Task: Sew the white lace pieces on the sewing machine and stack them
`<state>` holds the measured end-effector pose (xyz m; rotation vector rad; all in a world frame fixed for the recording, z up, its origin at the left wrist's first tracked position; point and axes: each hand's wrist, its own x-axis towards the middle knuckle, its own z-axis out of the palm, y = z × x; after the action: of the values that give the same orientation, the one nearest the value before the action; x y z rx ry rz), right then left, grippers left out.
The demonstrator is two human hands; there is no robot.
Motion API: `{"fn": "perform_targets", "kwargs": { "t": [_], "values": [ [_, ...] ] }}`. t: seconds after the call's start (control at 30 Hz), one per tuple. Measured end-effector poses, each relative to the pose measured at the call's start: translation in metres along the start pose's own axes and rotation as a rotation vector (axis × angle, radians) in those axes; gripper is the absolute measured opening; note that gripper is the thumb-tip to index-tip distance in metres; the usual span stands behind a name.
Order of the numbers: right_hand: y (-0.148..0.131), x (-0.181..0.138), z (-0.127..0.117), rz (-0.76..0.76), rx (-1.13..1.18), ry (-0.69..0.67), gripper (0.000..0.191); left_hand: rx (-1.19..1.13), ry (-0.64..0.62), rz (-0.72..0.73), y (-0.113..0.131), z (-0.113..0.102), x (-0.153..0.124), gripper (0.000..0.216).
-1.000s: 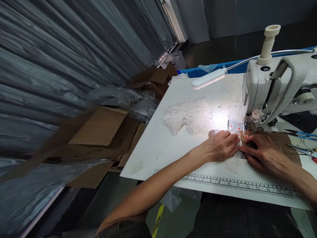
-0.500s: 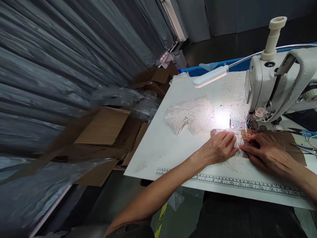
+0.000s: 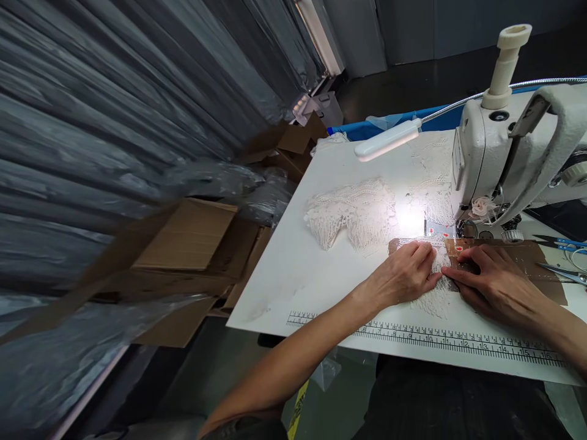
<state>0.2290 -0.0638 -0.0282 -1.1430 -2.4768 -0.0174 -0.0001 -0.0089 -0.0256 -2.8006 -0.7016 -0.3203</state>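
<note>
White fringed lace (image 3: 431, 304) runs under the needle area of a sewing machine (image 3: 477, 165). My left hand (image 3: 410, 273) is closed on this lace, its fingers bent together just in front of the presser foot. To the right, my right hand (image 3: 499, 282) lies with its fingers apart over a brown plate (image 3: 545, 269). One of its fingertips touches the lace's right edge; its underside is hidden. More bunched lace (image 3: 353, 214) rests on the white table (image 3: 275, 275), left of the needle.
A lamp (image 3: 387, 140) on a flexible metal neck lights the sewing spot. Scissors (image 3: 562, 272) and blue-handled snips (image 3: 566, 243) lie at the right. A printed ruler (image 3: 426, 338) follows the table's front edge. Open cardboard boxes (image 3: 188, 235) and plastic sheeting stand to the left.
The whole view has shifted slightly. My left fingers are bunched a little more on the lace; my right hand stays almost where it was.
</note>
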Motion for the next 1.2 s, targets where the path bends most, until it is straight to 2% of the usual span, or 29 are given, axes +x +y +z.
{"fn": "perform_targets", "kwargs": {
  "t": [0.27, 0.53, 0.7, 0.87, 1.03, 1.2],
  "values": [
    [0.003, 0.000, 0.002, -0.006, 0.016, 0.018, 0.029, -0.107, 0.089, 0.046, -0.006, 0.001, 0.002, 0.030],
    [0.002, 0.001, -0.001, 0.011, 0.041, -0.002, 0.030, -0.162, -0.074, 0.064, -0.018, -0.007, 0.009, 0.046],
    [0.002, -0.001, 0.001, 0.031, 0.074, -0.003, 0.031, -0.081, -0.074, 0.064, -0.016, -0.003, 0.008, 0.046],
    [0.005, -0.003, 0.005, 0.158, 0.134, 0.036, 0.031, 0.001, -0.113, 0.102, -0.020, -0.004, 0.025, 0.050],
    [0.009, -0.001, 0.007, 0.180, 0.167, 0.138, 0.031, -0.030, -0.177, 0.121, -0.026, -0.007, 0.043, 0.047],
    [0.010, 0.000, 0.006, 0.195, 0.144, 0.117, 0.030, -0.116, -0.136, 0.077, -0.027, -0.002, 0.042, 0.048]
  ]
}}
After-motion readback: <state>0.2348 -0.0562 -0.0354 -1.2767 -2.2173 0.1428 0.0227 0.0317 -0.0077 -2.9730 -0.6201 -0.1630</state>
